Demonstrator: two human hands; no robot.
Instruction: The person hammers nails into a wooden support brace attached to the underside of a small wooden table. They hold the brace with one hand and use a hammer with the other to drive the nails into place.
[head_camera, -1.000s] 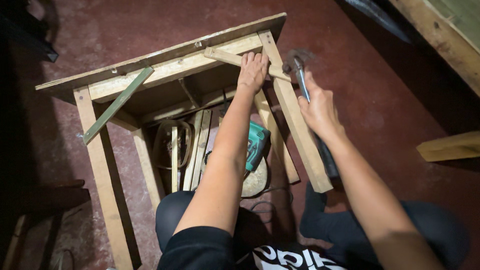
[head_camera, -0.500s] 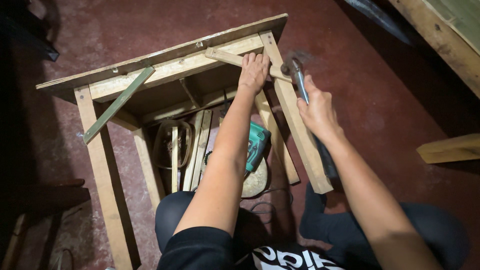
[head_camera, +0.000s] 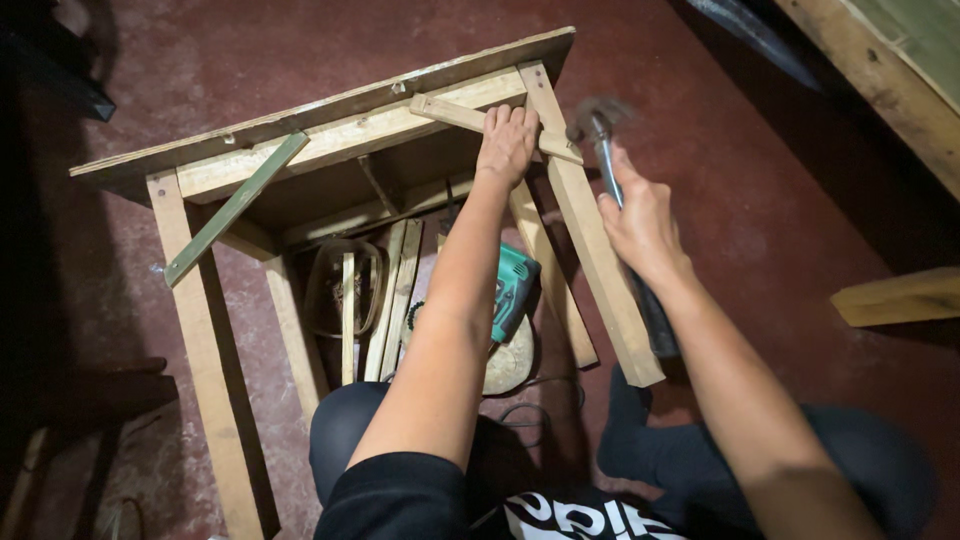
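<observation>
On a red floor (head_camera: 800, 200) lies a wooden table (head_camera: 330, 110) tipped on its side, legs pointing toward the viewer, seen from above. Left hand (head_camera: 507, 140) presses down on a short diagonal brace (head_camera: 450, 112) at the table's upper right corner, fingers curled over the brace's top edge, holding it vs. the apron and the right leg (head_camera: 590, 230). Right hand (head_camera: 640, 220) is wrapped tight round a hammer (head_camera: 600, 125) handle; the head sits above and just left of the fist, blurred, close beside the brace's right end. Can't tell if head touches the wood.

Counts: 2 hands, 1 hammer, 1 table, 2 diagonal braces: the one under the left hand, plus a greenish one (head_camera: 235, 205) at the upper left corner. 4 legs show, 2 on the left, 2 on the right.

Under the table, btw the legs, sit a teal power tool (head_camera: 515, 290), a few loose wood strips (head_camera: 385, 300) side by side and a pale round disc (head_camera: 505, 365), partly hidden by the left forearm. Another plank (head_camera: 895, 297) lies well apart at the right edge. Person's dark-clothed knees fill the bottom of the view.
</observation>
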